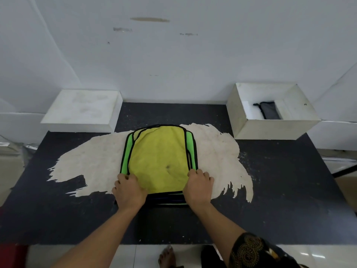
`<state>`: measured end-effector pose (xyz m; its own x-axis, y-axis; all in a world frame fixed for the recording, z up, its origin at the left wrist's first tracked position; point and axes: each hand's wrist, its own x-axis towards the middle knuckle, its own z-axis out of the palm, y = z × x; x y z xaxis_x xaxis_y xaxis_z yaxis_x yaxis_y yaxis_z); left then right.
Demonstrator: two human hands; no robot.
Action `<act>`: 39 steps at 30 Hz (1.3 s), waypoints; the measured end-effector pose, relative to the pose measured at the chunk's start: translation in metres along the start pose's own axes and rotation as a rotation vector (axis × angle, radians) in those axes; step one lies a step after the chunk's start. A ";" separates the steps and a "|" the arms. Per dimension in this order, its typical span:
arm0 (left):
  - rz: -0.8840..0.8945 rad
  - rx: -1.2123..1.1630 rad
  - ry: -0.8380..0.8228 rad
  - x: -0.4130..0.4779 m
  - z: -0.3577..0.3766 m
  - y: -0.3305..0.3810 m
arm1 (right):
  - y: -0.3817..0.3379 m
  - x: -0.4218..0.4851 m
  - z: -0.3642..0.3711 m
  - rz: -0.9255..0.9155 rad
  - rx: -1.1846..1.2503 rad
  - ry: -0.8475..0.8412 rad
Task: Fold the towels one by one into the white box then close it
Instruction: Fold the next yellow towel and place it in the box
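Yellow towel (160, 161) lies mid-desk (289, 190) on the green stack (126, 151), long axis pointing away from the person. Left hand (129, 190) and right hand (199, 184) both have their fingers curled, pinching its near corners.

Soft even light, faint shadows, wide-angle bending at edges, slightly soft focus

I can read no writing here. There are no words, labels, brands or numbers on the towels (160, 161), the box (270, 129) or the lid (81, 107). The faint grey marks on top of the lid are smudges, not letters I can make out.
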<state>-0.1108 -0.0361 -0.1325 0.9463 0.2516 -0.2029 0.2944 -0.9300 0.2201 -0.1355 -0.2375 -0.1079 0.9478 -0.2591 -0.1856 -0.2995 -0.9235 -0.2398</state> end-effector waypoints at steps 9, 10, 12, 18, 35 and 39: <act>-0.331 -0.513 -0.118 0.018 -0.027 -0.006 | 0.004 -0.007 0.010 0.057 0.194 -0.182; -0.321 -0.556 -0.155 0.022 -0.029 -0.008 | 0.003 -0.008 0.011 0.061 0.181 -0.175; -0.321 -0.733 -0.256 0.027 -0.035 -0.008 | 0.000 -0.010 0.012 0.034 0.127 -0.115; -0.400 -1.117 -0.484 0.025 -0.064 0.009 | -0.030 -0.022 0.021 -0.414 0.095 0.085; -0.400 -1.366 -0.393 0.023 -0.093 0.004 | -0.015 0.031 -0.013 0.273 0.537 -0.171; -0.426 -1.471 -0.311 0.022 -0.092 0.004 | -0.009 0.044 -0.028 0.293 0.683 -0.294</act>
<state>-0.0763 -0.0093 -0.0485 0.7533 0.1826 -0.6318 0.5661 0.3090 0.7643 -0.0878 -0.2486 -0.0870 0.7813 -0.2912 -0.5520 -0.6225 -0.4272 -0.6557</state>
